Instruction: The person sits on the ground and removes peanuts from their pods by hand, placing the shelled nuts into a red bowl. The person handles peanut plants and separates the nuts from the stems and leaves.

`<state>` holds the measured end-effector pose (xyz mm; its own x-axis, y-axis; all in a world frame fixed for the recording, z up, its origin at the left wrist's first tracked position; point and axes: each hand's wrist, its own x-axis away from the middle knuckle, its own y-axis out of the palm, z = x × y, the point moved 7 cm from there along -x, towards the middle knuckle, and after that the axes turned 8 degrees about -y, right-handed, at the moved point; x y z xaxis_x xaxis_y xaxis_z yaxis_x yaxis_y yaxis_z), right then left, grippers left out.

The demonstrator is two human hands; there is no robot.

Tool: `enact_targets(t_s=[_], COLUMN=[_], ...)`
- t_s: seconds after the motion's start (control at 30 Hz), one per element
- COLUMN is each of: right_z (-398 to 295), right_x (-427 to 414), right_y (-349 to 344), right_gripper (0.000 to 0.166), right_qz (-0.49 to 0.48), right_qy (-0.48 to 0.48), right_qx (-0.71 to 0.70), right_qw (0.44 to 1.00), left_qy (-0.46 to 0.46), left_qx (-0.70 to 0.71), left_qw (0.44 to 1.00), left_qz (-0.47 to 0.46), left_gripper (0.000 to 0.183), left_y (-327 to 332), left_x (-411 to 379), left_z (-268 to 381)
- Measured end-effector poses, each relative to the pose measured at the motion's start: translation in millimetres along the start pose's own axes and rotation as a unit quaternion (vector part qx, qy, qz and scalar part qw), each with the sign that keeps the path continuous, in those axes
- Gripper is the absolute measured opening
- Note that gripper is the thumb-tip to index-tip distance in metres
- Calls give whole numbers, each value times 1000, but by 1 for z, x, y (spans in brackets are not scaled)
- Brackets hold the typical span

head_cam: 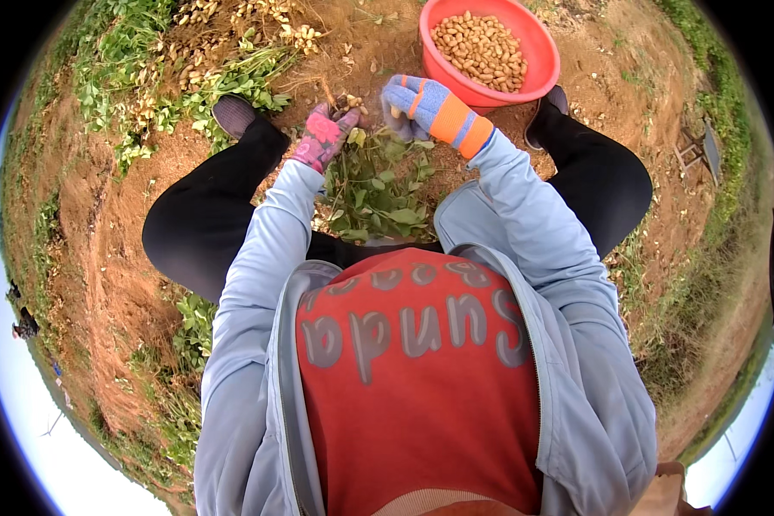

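My left hand (326,134), in a pink flowered glove, grips a peanut plant (377,187) near its roots. The leafy top hangs down between my legs, while a small cluster of peanut pods (351,103) shows beyond the fingertips. Just to the right, my right hand (429,111) wears a blue and orange striped glove. A pale pod (396,112) appears between its curled fingers, which are partly blurred. Beyond that hand stands a red plastic basin (547,64) holding a heap of loose, unshelled peanuts (480,51).
Pulled peanut plants (245,80) with pods lie on the soil beside my left shoe (233,116). My right shoe (542,116) is close to the basin. A small folding stool (702,149) stands at the far right. Distant figures (24,324) show at the left rim.
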<state>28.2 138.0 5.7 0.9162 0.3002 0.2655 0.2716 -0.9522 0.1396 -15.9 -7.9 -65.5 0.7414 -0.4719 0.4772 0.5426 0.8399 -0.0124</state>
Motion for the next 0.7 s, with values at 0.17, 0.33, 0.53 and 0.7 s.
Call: enact_targets(t_s=[0.17,0.33,0.53,0.7], right_z=[25,26,17,35], right_x=[-13,-17,-11,-15], right_y=[-23,-4,-1,-9], right_gripper=[21,31,30,29], right_qz=[70,45,78,88], right_qy=[-36,-98,-108,-63], right_qx=[106,330,437,355], right_qw=[991,938,890,928], left_qy=[-45,-5,-12,10], left_qx=[33,31,46,45], left_qw=[996,995,991,992], left_qz=[-67,-90,-121,-115], left_gripper=[34,41,40,42], left_y=[23,27,36,39], left_x=[-2,-5,3,3], left_z=[-4,-9,3,8])
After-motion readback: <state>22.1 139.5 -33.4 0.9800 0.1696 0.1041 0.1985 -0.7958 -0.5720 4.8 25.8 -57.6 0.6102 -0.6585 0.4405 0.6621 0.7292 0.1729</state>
